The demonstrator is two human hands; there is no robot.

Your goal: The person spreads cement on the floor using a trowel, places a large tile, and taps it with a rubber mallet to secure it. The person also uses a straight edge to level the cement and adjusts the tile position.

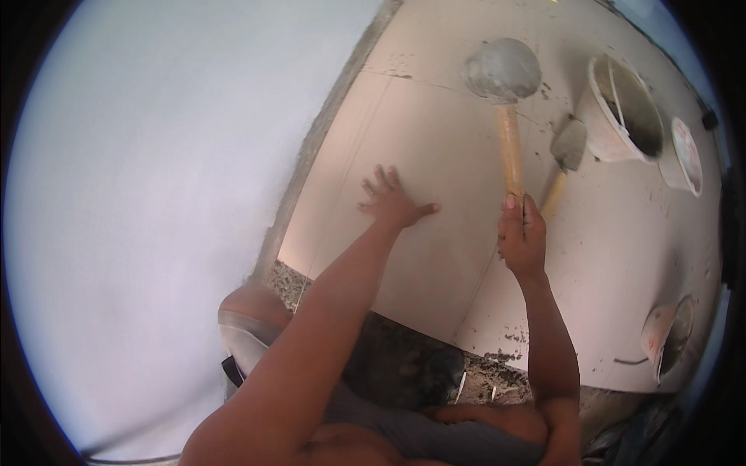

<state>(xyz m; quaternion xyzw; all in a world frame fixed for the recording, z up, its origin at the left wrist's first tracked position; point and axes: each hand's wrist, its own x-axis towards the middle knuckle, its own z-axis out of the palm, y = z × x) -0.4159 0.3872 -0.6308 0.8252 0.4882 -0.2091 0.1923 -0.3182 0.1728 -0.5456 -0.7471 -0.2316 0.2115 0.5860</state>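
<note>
My left hand (388,203) lies with spread fingers on a large beige floor tile (435,140). In my right hand (523,237) is the wooden handle of a mallet (509,144). The mallet's grey, rounded head (503,70) is at the far end, raised over the tiles and a little blurred. Just right of the handle a trowel (569,145) with a grey-smeared blade and a yellowish handle lies on the floor. A thin line (342,179) runs lengthwise over the tile, left of my left hand.
A whitish bucket (610,116) with grey residue stands at the far right, beside a smaller white container (684,159). Another small bucket (657,338) is at the lower right. A pale wall (171,155) rises on the left. Rough mortar (497,378) shows at the tiles' near edge.
</note>
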